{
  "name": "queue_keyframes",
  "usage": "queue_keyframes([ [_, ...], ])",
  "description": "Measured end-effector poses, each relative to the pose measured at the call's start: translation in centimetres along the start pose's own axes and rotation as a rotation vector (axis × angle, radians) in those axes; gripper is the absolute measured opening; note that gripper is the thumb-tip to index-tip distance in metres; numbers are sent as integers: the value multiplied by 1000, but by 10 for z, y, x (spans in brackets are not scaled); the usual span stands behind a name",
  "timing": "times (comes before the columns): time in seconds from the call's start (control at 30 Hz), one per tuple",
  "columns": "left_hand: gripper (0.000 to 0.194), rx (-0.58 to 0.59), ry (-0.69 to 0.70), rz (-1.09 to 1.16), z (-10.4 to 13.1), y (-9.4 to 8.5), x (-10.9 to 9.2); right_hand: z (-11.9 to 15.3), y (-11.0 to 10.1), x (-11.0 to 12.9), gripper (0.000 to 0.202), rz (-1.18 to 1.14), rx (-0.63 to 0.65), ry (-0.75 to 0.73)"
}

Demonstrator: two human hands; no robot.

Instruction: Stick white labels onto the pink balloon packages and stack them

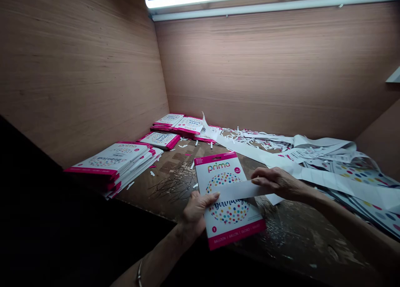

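A white and pink balloon packet (229, 224) with coloured dots tilts above the table's front edge, in front of me. My left hand (194, 210) grips its left side, the thumb on the front over the end of a white paper strip (240, 190). That strip crosses the packet's face and covers part of the printed lettering. At its right end my right hand (276, 183) pinches the strip between thumb and fingers. The back of the packet and most of my left fingers are hidden.
Stacked packets (106, 158) stand at the left edge, with more piles (187, 124) at the back left. Long white strips (337, 183), paper shreds (265, 141) and dotted sheets (365, 174) cover the right side. Wooden panels (265, 70) enclose the worn tabletop (168, 166).
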State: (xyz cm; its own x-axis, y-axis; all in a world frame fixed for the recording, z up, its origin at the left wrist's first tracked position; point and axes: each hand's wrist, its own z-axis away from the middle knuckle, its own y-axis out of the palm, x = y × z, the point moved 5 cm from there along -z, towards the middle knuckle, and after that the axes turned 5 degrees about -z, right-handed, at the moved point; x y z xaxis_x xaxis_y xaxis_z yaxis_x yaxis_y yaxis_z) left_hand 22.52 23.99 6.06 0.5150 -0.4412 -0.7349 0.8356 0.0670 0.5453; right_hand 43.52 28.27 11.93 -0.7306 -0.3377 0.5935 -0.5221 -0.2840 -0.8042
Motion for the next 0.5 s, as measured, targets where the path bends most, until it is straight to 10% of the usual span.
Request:
queue_keyframes([
  [0.5,24,109,-40,53,35,-10,-1,2,42,-4,34,-97,-433,-97],
])
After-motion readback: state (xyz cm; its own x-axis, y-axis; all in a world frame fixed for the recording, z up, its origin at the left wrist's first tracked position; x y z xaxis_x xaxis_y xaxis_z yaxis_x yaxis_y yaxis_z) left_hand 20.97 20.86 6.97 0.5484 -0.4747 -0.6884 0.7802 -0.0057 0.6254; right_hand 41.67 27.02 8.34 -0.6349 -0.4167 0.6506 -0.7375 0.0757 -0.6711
